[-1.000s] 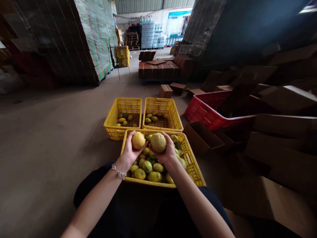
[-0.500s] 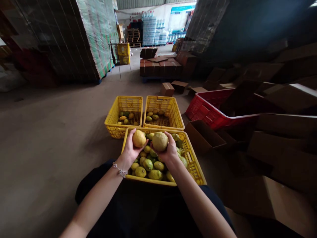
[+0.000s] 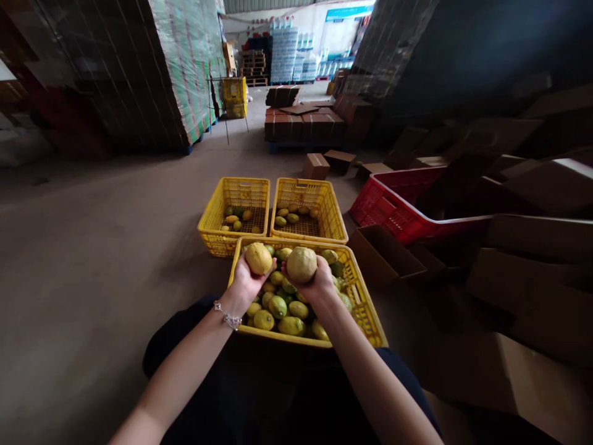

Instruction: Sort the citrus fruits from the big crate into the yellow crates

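Observation:
My left hand [image 3: 246, 282] is closed around a round yellow lemon [image 3: 258, 258], with its fingers curled under the fruit. In my right hand [image 3: 320, 281] lies a larger, paler, greenish-yellow lemon [image 3: 301, 264]. Both fruits are held side by side, a small gap apart, above the near yellow crate [image 3: 282, 337]. Green and yellow lemons [image 3: 291, 326] fill much of that crate, and my hands hide part of them.
Beyond the near crate stand a left yellow crate [image 3: 234, 238] and a right yellow crate [image 3: 309, 237], each with several lemons at the bottom. Rightward are a red crate [image 3: 398, 213], an open cardboard box [image 3: 386, 253] and piled cartons [image 3: 532, 371]. Wrapped stacks [image 3: 180, 68] rise at the left.
The thumbs have shifted back toward the outer sides of the lemons, and the left lemon shows more of its surface. Both hands stay over the near crate. The view has shifted slightly.

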Action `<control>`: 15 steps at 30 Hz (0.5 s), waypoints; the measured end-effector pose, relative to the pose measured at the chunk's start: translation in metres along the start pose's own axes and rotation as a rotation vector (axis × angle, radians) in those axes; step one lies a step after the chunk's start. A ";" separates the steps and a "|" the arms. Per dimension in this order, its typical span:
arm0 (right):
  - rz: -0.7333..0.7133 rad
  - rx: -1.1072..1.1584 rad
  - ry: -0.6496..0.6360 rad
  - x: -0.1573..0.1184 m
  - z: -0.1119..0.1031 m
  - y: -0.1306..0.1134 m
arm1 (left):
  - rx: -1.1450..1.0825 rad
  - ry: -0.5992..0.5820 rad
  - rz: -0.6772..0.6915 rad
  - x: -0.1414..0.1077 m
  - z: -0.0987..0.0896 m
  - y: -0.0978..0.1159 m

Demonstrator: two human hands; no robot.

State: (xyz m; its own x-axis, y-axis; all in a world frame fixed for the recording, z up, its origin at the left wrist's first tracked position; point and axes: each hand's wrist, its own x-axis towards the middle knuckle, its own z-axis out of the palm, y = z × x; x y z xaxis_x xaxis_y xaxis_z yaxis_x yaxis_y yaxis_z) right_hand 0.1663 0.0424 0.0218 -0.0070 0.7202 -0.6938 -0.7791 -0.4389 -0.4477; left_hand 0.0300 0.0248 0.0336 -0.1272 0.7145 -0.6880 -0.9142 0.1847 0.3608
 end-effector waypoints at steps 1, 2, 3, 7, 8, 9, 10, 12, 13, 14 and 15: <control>-0.002 0.002 0.004 0.001 -0.001 0.000 | -0.006 0.000 0.021 -0.001 0.001 0.001; -0.006 0.010 0.010 0.001 -0.002 -0.001 | -0.012 -0.005 0.036 -0.002 0.001 0.001; -0.007 0.019 0.016 0.002 -0.003 -0.001 | -0.021 -0.014 0.045 -0.004 0.001 0.002; 0.020 0.029 0.024 0.000 -0.002 -0.003 | -0.081 -0.037 0.005 -0.005 0.002 0.001; 0.027 0.026 0.029 0.000 -0.001 -0.003 | -0.079 -0.033 -0.016 -0.005 0.001 0.001; 0.034 0.020 0.033 -0.001 -0.001 -0.002 | -0.067 -0.028 -0.035 -0.004 0.001 0.000; 0.042 0.009 0.041 -0.002 0.000 -0.002 | -0.047 -0.022 -0.048 -0.002 0.000 -0.001; 0.062 -0.008 0.060 -0.002 0.000 -0.001 | -0.006 -0.014 -0.056 0.001 -0.001 -0.002; 0.069 -0.007 0.066 -0.002 0.000 -0.001 | 0.013 -0.004 -0.057 0.003 -0.002 -0.003; 0.075 -0.001 0.067 -0.002 -0.001 -0.001 | 0.031 0.008 -0.060 0.004 -0.003 -0.004; 0.080 0.009 0.059 -0.001 -0.002 -0.001 | 0.047 0.021 -0.063 0.005 -0.003 -0.004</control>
State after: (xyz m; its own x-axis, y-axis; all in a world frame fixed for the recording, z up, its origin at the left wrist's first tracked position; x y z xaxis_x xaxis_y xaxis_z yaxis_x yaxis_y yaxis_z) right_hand 0.1680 0.0410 0.0217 -0.0326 0.6496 -0.7596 -0.7831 -0.4888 -0.3844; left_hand 0.0321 0.0257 0.0263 -0.0784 0.6864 -0.7230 -0.9015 0.2608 0.3454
